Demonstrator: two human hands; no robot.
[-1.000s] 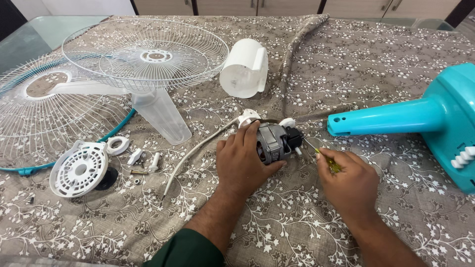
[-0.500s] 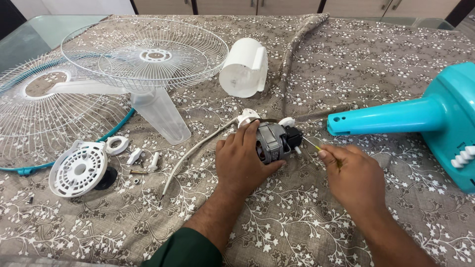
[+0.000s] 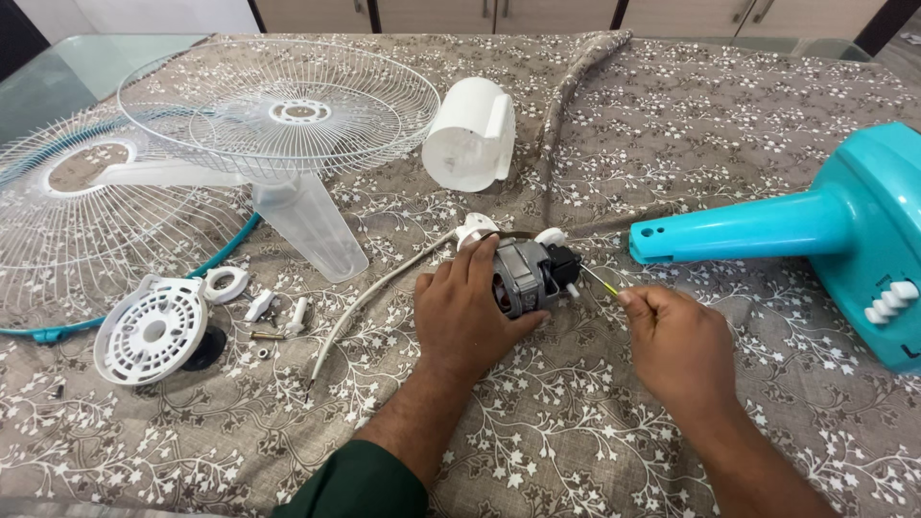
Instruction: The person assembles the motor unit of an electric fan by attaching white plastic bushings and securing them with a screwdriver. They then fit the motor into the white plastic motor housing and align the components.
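Steadying the grey fan motor (image 3: 523, 276) on the cloth-covered table (image 3: 672, 125) with left hand (image 3: 467, 312) curled around it, right hand (image 3: 676, 345) pinching a thin screwdriver (image 3: 602, 280) tip-first toward the motor's black end. Best kept level, pressed straight in. Compared with a second ago: screwdriver handle now hidden inside the fist, shaft nearer the motor.

A table under a grey floral cloth (image 3: 595, 422) carries white fan grilles (image 3: 278, 105) at upper left, a white cover (image 3: 470, 134) at top centre, the motor (image 3: 523, 276) mid-frame and a teal fan stand (image 3: 767, 225) at right.
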